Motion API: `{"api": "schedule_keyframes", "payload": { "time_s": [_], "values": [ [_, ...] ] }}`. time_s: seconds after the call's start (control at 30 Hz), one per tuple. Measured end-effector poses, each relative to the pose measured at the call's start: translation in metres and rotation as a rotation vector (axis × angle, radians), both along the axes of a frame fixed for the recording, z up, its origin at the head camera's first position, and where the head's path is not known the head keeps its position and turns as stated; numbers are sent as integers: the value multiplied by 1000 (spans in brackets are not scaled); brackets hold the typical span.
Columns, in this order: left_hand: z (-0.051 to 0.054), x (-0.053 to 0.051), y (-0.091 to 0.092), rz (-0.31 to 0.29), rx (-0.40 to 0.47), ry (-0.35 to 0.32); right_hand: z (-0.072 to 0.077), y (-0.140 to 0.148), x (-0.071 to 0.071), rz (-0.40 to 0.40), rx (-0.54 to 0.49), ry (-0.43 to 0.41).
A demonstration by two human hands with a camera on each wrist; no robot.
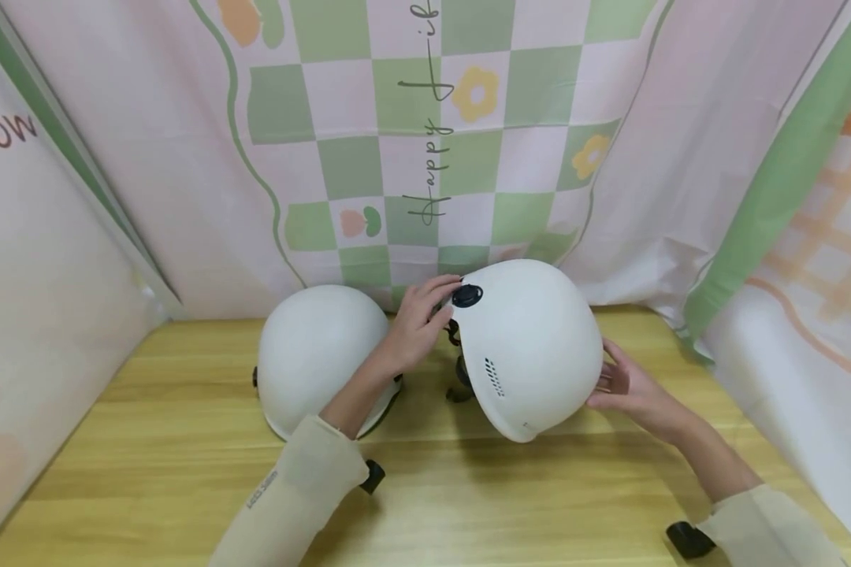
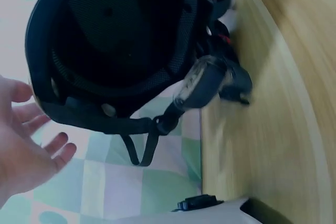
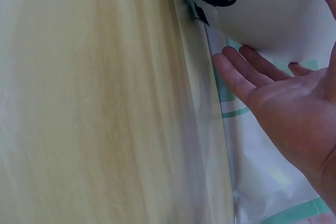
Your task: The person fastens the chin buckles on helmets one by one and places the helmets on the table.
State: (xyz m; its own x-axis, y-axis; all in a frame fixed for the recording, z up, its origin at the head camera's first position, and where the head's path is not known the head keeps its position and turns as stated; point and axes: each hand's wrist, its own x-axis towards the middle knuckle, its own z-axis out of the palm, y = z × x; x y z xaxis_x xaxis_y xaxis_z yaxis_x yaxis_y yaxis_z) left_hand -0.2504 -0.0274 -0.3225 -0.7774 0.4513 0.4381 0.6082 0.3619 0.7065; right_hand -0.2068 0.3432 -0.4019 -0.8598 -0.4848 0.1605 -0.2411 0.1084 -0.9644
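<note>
A white helmet (image 1: 539,346) is tipped, its hollow side facing left.
My left hand (image 1: 418,324) touches it by the black knob (image 1: 467,295) with loose fingers; my right hand (image 1: 629,390) touches the other side, fingers nearly straight. The other helmet (image 1: 315,354) sits top up on the table (image 1: 468,512), partly behind my left arm (image 1: 294,480).

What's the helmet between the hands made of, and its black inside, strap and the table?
Helmet: probably hard plastic, matte-looking; its white dome looks smooth. Black inside: likely padded cloth, dull, with a meshy pattern. Strap: perhaps woven cloth, dull; it's thin and loops. Table: wood or wood-look, smooth, with grain streaks.
</note>
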Motion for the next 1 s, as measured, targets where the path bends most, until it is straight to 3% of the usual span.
{"api": "schedule_keyframes", "payload": {
  "time_s": [0.07,0.23,0.47,0.57,0.83,1.0],
  "values": [
    [-1,-1,-2,-34,-5,27,-1,0,0,-8,-22,12],
    [0,0,-4,-74,-12,18,-3,-1,0,1,-81,23],
    [5,7,1,-3,-115,-53,-2,-6,-1,30,-151,24],
    [4,9,2,-4,-156,-68,-2,-7,-2,42,-178,35],
    [5,9,2,-8,-192,-10,-2,-11,-3,36,-229,72],
    [6,9,1,-24,-228,-20,1,-12,-2,2,-201,90]
  ]
}}
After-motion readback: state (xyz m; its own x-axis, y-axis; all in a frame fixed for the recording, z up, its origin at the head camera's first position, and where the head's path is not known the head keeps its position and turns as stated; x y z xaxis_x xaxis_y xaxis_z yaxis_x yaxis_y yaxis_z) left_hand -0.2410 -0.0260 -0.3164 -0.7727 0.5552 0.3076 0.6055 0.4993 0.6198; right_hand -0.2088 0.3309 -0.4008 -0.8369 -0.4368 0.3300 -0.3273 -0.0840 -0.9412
